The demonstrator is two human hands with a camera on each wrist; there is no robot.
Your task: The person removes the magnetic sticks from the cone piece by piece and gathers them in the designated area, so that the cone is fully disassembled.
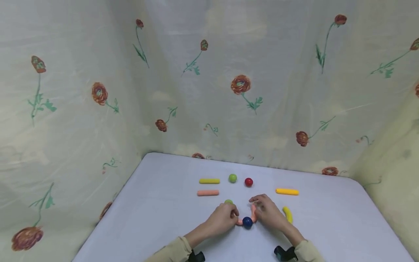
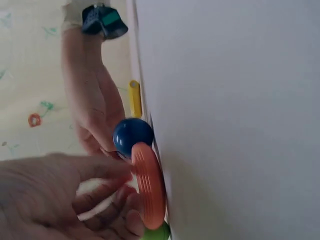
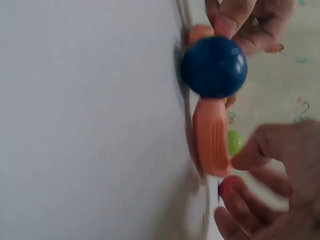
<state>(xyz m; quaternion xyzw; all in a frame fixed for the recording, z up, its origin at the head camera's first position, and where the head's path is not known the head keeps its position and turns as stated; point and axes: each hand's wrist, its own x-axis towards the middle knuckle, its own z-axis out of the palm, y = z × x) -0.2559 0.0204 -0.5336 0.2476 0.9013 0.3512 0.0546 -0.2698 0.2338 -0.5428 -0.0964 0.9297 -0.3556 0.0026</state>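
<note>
A dark blue ball (image 1: 247, 222) sits on the white table between two curved orange-pink sticks with ridged sides. My left hand (image 1: 220, 218) pinches the left curved stick (image 2: 149, 185) beside the ball, its fingers partly hiding the stick in the head view. At the right curved stick (image 3: 211, 137), my right hand (image 1: 270, 212) hovers with loosely bent, spread fingers; a fingertip is at the stick's far end, touching or very near it. Both sticks meet or nearly meet the ball. A green ball (image 1: 228, 201) shows just beyond my left hand.
Farther back lie a yellow-green stick (image 1: 209, 181), a straight pink stick (image 1: 207, 193), another green ball (image 1: 232, 178) and a red ball (image 1: 248, 182). To the right are a straight yellow stick (image 1: 287, 191) and a curved yellow stick (image 1: 287, 214). Flowered curtains (image 1: 209, 91) hang around the table.
</note>
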